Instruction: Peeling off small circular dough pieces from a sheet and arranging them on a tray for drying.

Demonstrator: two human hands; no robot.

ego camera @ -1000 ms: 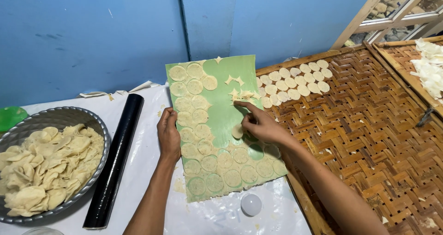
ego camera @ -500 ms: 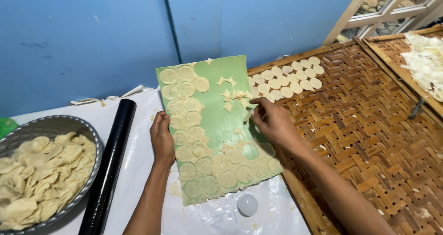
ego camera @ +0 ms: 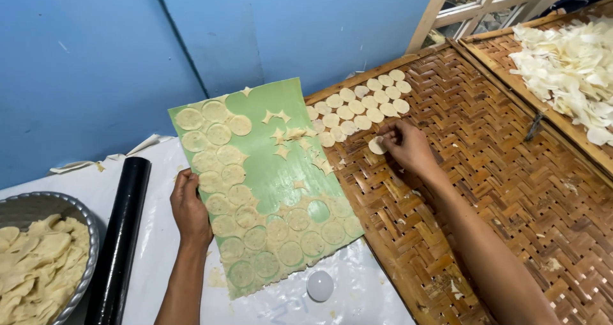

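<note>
A wide woven tray (ego camera: 498, 191) fills the right side, its open weave a likely aid to drying, and it carries neat rows of small dough rounds (ego camera: 364, 105) at its upper left corner. A second tray behind it holds a loose heap of pale chips (ego camera: 568, 69). On the white-covered tabletop (ego camera: 357, 299) lies a green sheet (ego camera: 281, 178) overlapping the tray's edge, so the cut circles sit close to where they get laid out. Many circles remain on the sheet's left and lower parts; the upper right shows bare green with star-shaped scraps.

A black rolling pin (ego camera: 118, 242) lies left of the sheet, beside a metal bowl (ego camera: 89, 248) of dough offcuts. The left hand (ego camera: 189, 210) presses flat on the sheet's left edge, fingers spread, seemingly to pin it in place. The right hand (ego camera: 408, 147) pinches one dough circle (ego camera: 377, 145) between its fingertips, low over the tray just below the rows. A small white cap (ego camera: 320, 285) lies near the sheet's bottom.
</note>
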